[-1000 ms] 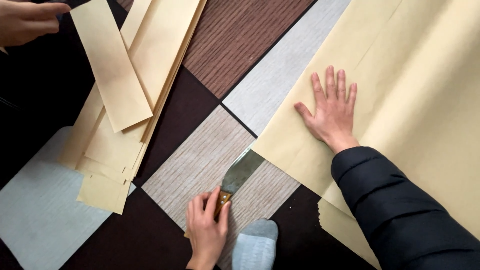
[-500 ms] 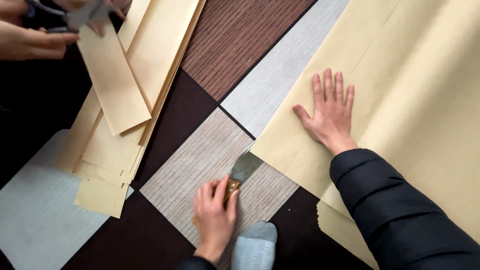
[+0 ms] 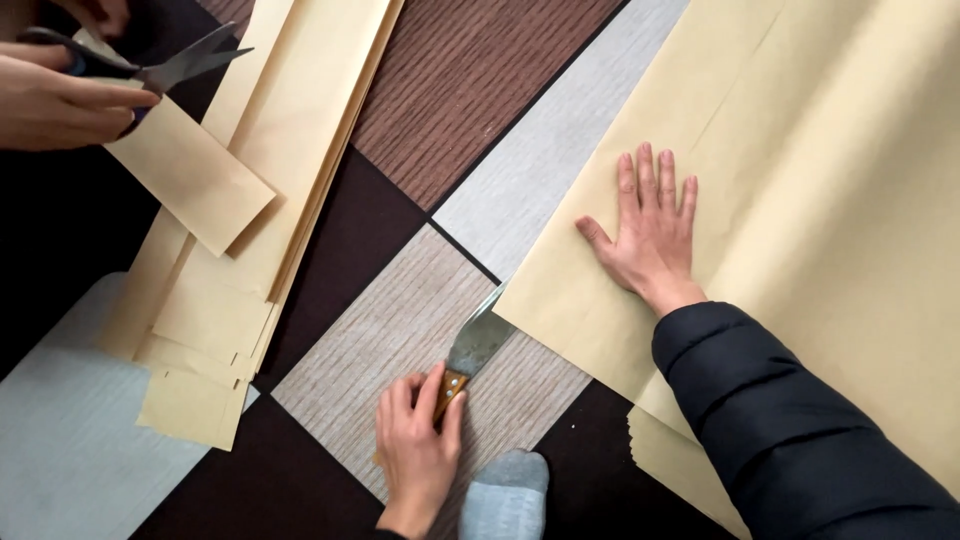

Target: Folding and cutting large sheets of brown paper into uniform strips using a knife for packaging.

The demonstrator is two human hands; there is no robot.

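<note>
Upper left of the frame: another person's hand grips a pair of scissors, blades parted, over a cut strip of tan paper. Below and right of it, a stack of tan paper strips lies fanned across the patchwork floor of brown, dark and grey wood-grain panels, its lower ends reaching a pale grey panel at lower left. Lower centre: the left hand is clenched round the wooden handle of a knife; the broad metal blade points up and right, its tip touching the near edge of the large tan paper sheet. A grey-socked foot sits just beside that hand at the bottom edge. Right of centre: the right hand lies flat and spread on the sheet, fingers extended, grasping nothing, pressing the paper down. A dark padded sleeve runs to the lower right corner. The sheet fills the right side of the frame.
</note>
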